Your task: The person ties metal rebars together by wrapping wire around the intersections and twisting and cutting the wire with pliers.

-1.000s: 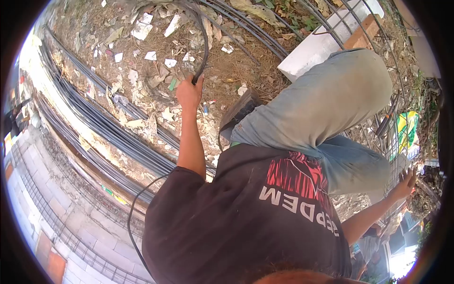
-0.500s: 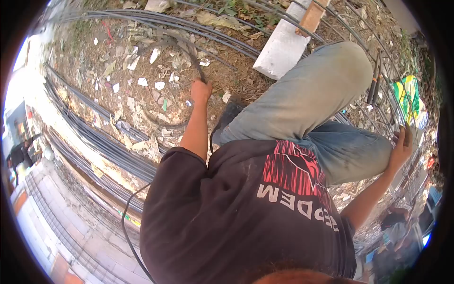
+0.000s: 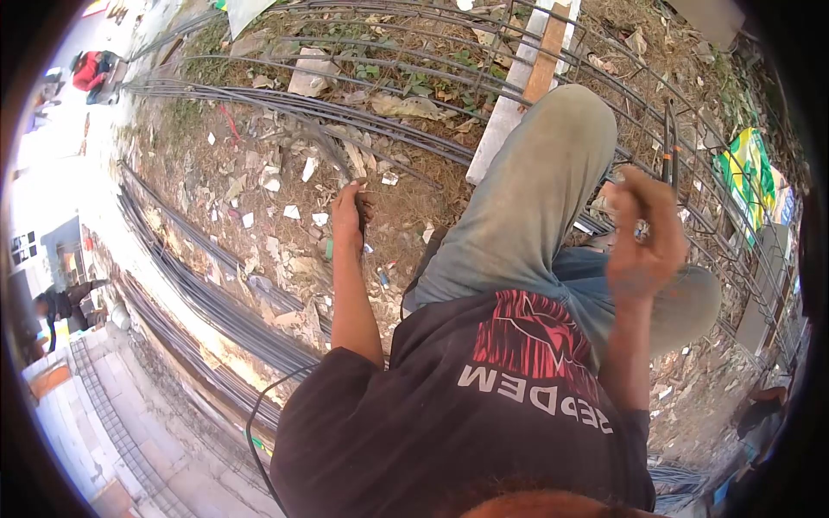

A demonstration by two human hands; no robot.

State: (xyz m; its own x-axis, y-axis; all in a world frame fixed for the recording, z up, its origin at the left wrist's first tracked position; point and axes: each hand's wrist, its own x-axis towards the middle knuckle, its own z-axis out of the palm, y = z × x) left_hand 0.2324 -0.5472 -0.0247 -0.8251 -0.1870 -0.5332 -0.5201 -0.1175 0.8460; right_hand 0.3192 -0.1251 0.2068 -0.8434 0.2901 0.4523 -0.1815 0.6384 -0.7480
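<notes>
The left hand [image 3: 347, 226] is closed around a bundle of dark wire [image 3: 331, 154], out to the left of the bent leg [image 3: 518, 207]; the fingers hide the gripped part, and the bundle's far end blurs into the litter and dry grass. The right hand [image 3: 646, 237] hangs in the air just right of the leg, covering part of the other thigh; its fingers are curled and blurred, so I cannot tell whether they pinch anything. Beyond the leg lies a white block [image 3: 496, 160], partly hidden by the knee, with a wooden piece [image 3: 547, 60] on it. Right of the leg, a tool with orange marks [image 3: 674, 142] stands among steel bars [image 3: 708, 220], its type hard to make out. Far left of the leg, a person in red [image 3: 91, 71] is too small to read.
</notes>
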